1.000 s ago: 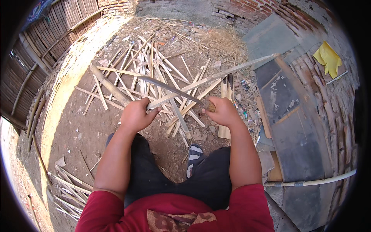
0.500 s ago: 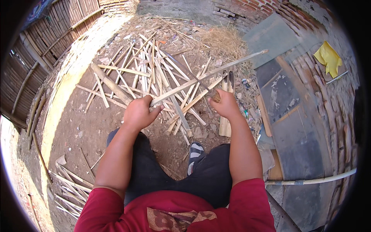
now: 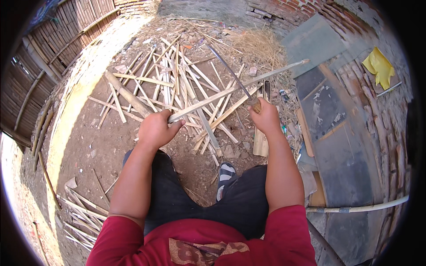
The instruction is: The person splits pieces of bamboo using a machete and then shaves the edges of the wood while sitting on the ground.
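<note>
Head view, from the left: a bundle of thin strips point(image 3: 82, 217) lies on the dirt near the lower left, and further in a thick round pole point(image 3: 128, 94) slants down toward the left hand point(image 3: 155, 129). That hand is closed around the near end of a long pale strip point(image 3: 202, 105), thumb along its lower side. The strip lies away from this hand to the right and upward, its long axis a shallow diagonal, above a loose heap of similar pieces point(image 3: 177, 84) on the ground. Past the heap, a long-bladed knife point(image 3: 230, 70) runs the other way, its tip up and to the left, its handle point(image 3: 256, 105) down and to the right, so the two long axes cross in an open X around the strip's middle. Whether the edge touches the wood there, I cannot tell. The right hand point(image 3: 267, 117) is wrapped around the handle just below the strip; it is the nearer hand to the crossing, while the left has only the end. Beyond it, the strip's free tip points up and right toward a greenish panel point(image 3: 313, 42) by the dark sheeting point(image 3: 339, 146).
</note>
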Action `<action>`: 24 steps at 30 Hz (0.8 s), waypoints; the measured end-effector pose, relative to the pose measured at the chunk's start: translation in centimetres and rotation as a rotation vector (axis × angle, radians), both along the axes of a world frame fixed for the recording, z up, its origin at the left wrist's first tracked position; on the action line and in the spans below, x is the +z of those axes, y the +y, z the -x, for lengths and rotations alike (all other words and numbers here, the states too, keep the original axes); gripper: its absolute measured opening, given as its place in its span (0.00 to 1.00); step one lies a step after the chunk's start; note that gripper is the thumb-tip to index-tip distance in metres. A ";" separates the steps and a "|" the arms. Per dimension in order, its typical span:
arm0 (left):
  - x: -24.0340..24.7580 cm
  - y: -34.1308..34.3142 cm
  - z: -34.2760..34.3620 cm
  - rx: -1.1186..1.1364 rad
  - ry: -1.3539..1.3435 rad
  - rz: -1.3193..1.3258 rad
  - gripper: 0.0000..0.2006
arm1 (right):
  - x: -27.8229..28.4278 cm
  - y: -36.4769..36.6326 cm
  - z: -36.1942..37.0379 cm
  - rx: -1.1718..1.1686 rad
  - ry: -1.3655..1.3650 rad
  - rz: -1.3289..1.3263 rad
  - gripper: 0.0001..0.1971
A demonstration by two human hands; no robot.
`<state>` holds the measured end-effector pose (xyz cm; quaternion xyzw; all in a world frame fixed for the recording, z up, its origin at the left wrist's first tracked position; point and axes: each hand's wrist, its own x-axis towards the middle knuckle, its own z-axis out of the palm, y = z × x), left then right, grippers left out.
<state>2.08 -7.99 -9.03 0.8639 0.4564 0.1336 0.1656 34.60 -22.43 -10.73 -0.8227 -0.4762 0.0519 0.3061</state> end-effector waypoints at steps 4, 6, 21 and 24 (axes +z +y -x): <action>-0.3 0.3 -0.2 0.003 0.009 0.037 0.26 | -0.7 -0.3 0.0 0.012 -0.008 -0.050 0.18; -0.4 0.3 -0.1 0.006 -0.005 0.049 0.26 | 0.5 -0.2 2.4 0.104 -0.078 0.010 0.16; -1.1 0.6 0.1 0.029 -0.071 -0.077 0.24 | 0.7 -0.8 0.8 0.108 -0.021 -0.005 0.15; -0.1 0.1 -0.3 0.050 -0.035 -0.022 0.24 | 1.9 -0.7 3.7 0.277 -0.203 0.120 0.15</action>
